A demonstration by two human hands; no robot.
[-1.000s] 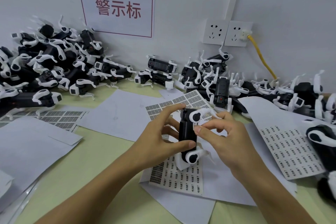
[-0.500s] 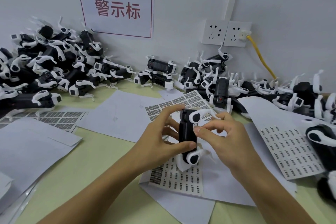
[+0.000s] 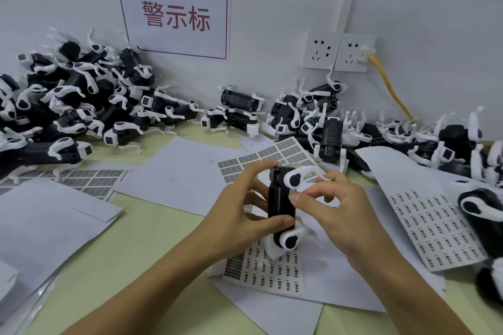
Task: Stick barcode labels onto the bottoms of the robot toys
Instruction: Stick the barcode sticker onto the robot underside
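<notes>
We see one black-and-white plastic robot toy [image 3: 280, 198] gripped by our left hand [image 3: 239, 215]; our right hand [image 3: 343, 215] pinches a label there; three printed label sheets lie beneath it.

The robot toy [image 3: 281, 207] held at the centre looked to be hard plastic, its black body smooth with a dull sheen and its white legs glossier, as did the heaped toys [image 3: 81, 106] at ten o'clock. The label sheets [image 3: 272, 269] were thin matt paper printed with small dark barcodes, and the blank backing sheets [image 3: 40, 220] at eight o'clock showed a smooth, faintly waxy white. The tabletop [image 3: 136, 261] was a smooth, matt pale green, the wall sockets [image 3: 337, 51] at one o'clock glossy white plastic, and the cable [image 3: 392, 90] looked rubbery yellow.
</notes>
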